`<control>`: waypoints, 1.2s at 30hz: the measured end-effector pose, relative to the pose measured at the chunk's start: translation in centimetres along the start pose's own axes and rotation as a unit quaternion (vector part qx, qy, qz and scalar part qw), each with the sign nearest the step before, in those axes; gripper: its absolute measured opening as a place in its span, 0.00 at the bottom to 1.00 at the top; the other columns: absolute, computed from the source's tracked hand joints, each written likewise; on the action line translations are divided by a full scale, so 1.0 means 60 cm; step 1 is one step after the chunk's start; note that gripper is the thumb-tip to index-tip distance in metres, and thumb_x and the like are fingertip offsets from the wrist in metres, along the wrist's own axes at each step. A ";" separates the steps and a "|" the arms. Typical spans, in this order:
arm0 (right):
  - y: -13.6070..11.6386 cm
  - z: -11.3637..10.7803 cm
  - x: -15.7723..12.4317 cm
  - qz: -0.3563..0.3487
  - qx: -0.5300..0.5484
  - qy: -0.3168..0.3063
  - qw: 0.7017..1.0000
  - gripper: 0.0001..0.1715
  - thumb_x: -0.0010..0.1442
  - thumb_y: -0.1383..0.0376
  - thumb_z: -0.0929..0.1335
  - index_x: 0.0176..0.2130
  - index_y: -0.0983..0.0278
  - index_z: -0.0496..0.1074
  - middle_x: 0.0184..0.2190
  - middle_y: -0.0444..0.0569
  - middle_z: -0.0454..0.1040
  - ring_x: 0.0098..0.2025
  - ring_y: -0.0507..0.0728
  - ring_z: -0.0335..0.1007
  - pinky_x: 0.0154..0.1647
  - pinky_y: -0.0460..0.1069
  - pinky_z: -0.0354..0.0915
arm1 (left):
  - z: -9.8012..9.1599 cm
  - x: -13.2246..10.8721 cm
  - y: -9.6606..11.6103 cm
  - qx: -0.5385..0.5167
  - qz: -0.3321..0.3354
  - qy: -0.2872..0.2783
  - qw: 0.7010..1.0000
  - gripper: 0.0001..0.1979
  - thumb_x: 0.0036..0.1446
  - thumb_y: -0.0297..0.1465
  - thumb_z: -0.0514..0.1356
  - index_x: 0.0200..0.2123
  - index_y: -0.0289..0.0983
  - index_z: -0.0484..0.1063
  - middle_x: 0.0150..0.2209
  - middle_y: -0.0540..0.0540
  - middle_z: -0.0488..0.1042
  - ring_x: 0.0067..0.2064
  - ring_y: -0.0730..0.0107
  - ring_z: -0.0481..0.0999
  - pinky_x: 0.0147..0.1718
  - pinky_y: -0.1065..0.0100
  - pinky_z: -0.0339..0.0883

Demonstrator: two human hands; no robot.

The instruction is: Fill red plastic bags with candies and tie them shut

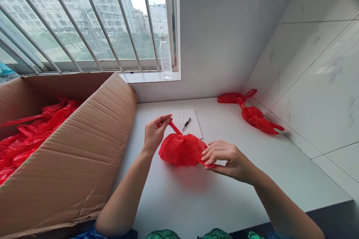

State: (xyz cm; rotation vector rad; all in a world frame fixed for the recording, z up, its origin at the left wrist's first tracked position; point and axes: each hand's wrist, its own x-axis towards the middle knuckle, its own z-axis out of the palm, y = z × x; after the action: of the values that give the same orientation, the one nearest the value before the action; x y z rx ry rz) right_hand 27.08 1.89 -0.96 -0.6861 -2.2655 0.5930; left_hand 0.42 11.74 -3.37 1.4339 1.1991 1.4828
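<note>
A red plastic bag, bunched and puffed out, is between my two hands over the white tabletop. My left hand pinches one handle of the bag and pulls it up to the left. On the other side, my right hand has its fingers closed on the bag's right handle, low near the table. What the bag contains, if anything, is hidden. Just behind it lie a sheet of paper with printed marks and a black pen on top.
At the left stands a large open cardboard box heaped with red plastic bags. Two tied red bags lie by the tiled wall at the back right. A clear water bottle stands on the sill of the barred window.
</note>
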 end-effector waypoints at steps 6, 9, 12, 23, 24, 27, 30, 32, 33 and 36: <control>0.030 -0.020 -0.042 0.168 0.190 -0.069 0.965 0.11 0.61 0.59 0.72 0.43 0.60 0.78 0.44 0.51 0.80 0.49 0.60 0.76 0.52 0.58 0.71 | -0.038 -0.024 -0.057 0.036 -0.030 0.012 0.999 0.28 0.58 0.44 0.62 0.56 0.34 0.70 0.42 0.40 0.80 0.46 0.59 0.79 0.50 0.60 0.70; 0.053 -0.033 -0.051 0.246 0.122 -0.020 0.961 0.23 0.64 0.56 0.68 0.57 0.59 0.71 0.53 0.54 0.75 0.55 0.61 0.72 0.54 0.59 0.70 | -0.062 -0.045 -0.065 0.081 -0.070 -0.015 0.994 0.38 0.61 0.49 0.57 0.67 0.36 0.52 0.50 0.37 0.76 0.49 0.58 0.78 0.52 0.55 0.68; 0.067 -0.017 -0.049 0.245 -0.052 0.018 0.968 0.36 0.62 0.54 0.69 0.66 0.55 0.59 0.64 0.55 0.63 0.64 0.65 0.61 0.59 0.63 0.66 | -0.068 -0.070 -0.053 0.199 -0.088 -0.079 0.973 0.33 0.65 0.52 0.48 0.63 0.36 0.61 0.58 0.36 0.69 0.59 0.53 0.70 0.58 0.51 0.61; 0.105 0.133 0.038 0.074 -0.130 -0.025 0.988 0.53 0.61 0.53 0.69 0.72 0.60 0.37 0.70 0.57 0.52 0.70 0.63 0.49 0.69 0.64 0.52 | 0.014 -0.125 -0.061 0.369 0.197 -0.216 0.882 0.23 0.66 0.40 0.53 0.61 0.38 0.62 0.62 0.40 0.66 0.65 0.57 0.62 0.67 0.50 0.47; 0.111 0.140 0.035 0.080 -0.129 -0.012 0.988 0.51 0.62 0.52 0.68 0.72 0.61 0.39 0.69 0.57 0.54 0.70 0.63 0.50 0.68 0.63 0.54 | 0.012 -0.128 -0.073 0.373 0.204 -0.213 0.880 0.23 0.66 0.39 0.53 0.61 0.37 0.61 0.62 0.39 0.66 0.65 0.57 0.62 0.67 0.51 0.48; 0.125 0.158 0.021 0.089 -0.152 0.018 0.984 0.48 0.64 0.49 0.66 0.71 0.62 0.41 0.68 0.57 0.56 0.69 0.65 0.51 0.68 0.63 0.55 | 0.007 -0.136 -0.100 0.388 0.223 -0.206 0.871 0.25 0.67 0.38 0.51 0.63 0.35 0.58 0.64 0.38 0.63 0.67 0.58 0.58 0.67 0.52 0.48; 0.134 0.171 0.015 0.076 -0.188 0.022 0.979 0.46 0.66 0.50 0.63 0.71 0.64 0.42 0.68 0.57 0.56 0.70 0.66 0.49 0.69 0.65 0.53 | 0.009 -0.140 -0.109 0.407 0.225 -0.200 0.863 0.26 0.67 0.36 0.50 0.66 0.35 0.54 0.67 0.38 0.58 0.69 0.58 0.54 0.68 0.52 0.46; 0.139 0.175 0.016 0.064 -0.208 0.019 0.976 0.45 0.67 0.51 0.62 0.72 0.65 0.41 0.68 0.57 0.56 0.70 0.66 0.48 0.69 0.65 0.52 | 0.012 -0.141 -0.110 0.417 0.222 -0.200 0.858 0.27 0.67 0.36 0.50 0.67 0.35 0.52 0.68 0.38 0.56 0.70 0.58 0.52 0.68 0.52 0.46; 0.141 0.176 0.016 0.059 -0.216 0.017 0.974 0.45 0.67 0.51 0.62 0.72 0.65 0.40 0.68 0.57 0.56 0.70 0.66 0.48 0.69 0.65 0.52 | 0.013 -0.141 -0.110 0.421 0.220 -0.201 0.857 0.28 0.67 0.35 0.50 0.68 0.35 0.52 0.68 0.38 0.56 0.70 0.58 0.52 0.68 0.51 0.45; 0.146 0.177 0.017 0.055 -0.232 0.013 0.971 0.47 0.66 0.50 0.63 0.72 0.67 0.39 0.68 0.58 0.55 0.70 0.66 0.48 0.69 0.65 0.53 | 0.015 -0.142 -0.113 0.430 0.208 -0.210 0.853 0.30 0.67 0.35 0.49 0.69 0.36 0.48 0.69 0.38 0.54 0.70 0.56 0.51 0.68 0.50 0.45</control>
State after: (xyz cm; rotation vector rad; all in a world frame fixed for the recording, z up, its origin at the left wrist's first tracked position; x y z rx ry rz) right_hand 21.48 6.85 -12.58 -1.0430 -2.3728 0.0932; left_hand 1.53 5.76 -12.41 2.5955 1.3775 0.7659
